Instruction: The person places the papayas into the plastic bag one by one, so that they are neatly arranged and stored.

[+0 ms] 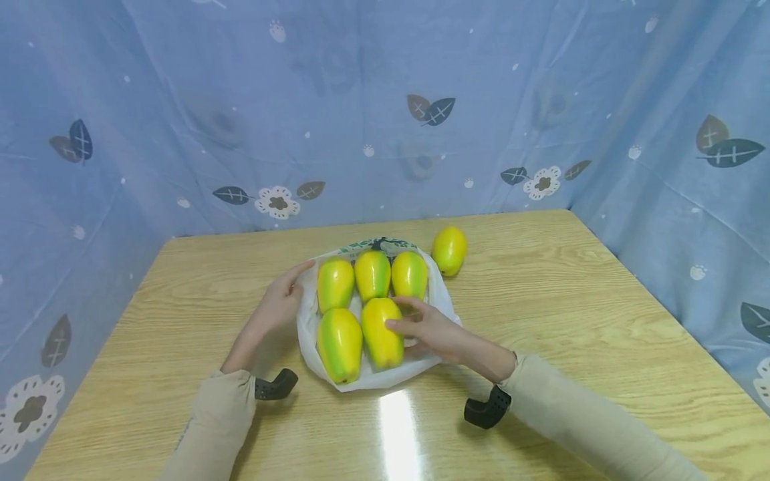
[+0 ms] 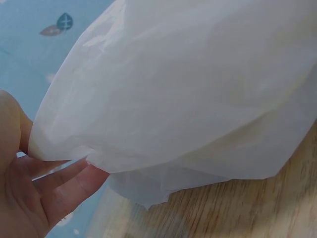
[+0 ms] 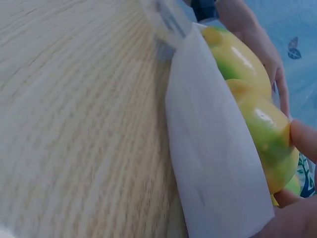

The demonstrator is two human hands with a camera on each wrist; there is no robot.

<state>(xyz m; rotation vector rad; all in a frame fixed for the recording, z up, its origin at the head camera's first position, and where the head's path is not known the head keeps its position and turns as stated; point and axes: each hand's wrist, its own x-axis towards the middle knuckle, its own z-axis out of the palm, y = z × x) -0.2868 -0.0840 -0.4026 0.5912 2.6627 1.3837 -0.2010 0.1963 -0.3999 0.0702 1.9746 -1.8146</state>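
Observation:
A white plastic bag (image 1: 308,334) lies spread on the table with its mouth up. Several glossy yellow-green papayas sit inside, such as the back-left papaya (image 1: 335,284) and the front-left papaya (image 1: 339,344). My left hand (image 1: 281,300) holds the bag's left rim; up close in the left wrist view, the white film (image 2: 173,89) passes between thumb and fingers (image 2: 74,191). With thumb and fingers, my right hand (image 1: 436,331) grips the front-right papaya (image 1: 382,333) within the bag. The right wrist view shows that papaya (image 3: 270,134) just above the bag's edge.
One more papaya (image 1: 449,250) lies on the table outside the bag, behind its right side. The wooden table (image 1: 541,287) meets blue patterned curtains (image 1: 361,120) at the back and sides. Each wrist carries a black mount, such as the right mount (image 1: 487,407).

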